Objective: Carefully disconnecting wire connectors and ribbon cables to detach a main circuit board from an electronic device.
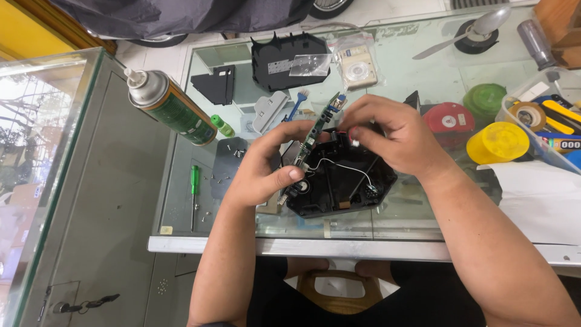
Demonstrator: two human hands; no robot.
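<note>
I am holding a narrow green circuit board (319,121) over an opened black plastic housing (342,178) on the glass tabletop (411,79).

My left hand (266,163) is curling around the housing's near-left edge, thumb pressing on its rim, fingers closing on the lower part of the tilted board. My right hand (387,136) is pinching narrowly at the board's upper end, fingertips bunching around something small that I cannot make out. A thin white wire (348,166) is looping across the matte, ribbed interior. A glossy green spray can (169,106) is lying to the left, a green-handled screwdriver (194,184) is resting below it, and round yellow (499,142) and red (449,117) lids are sitting to the right.
</note>
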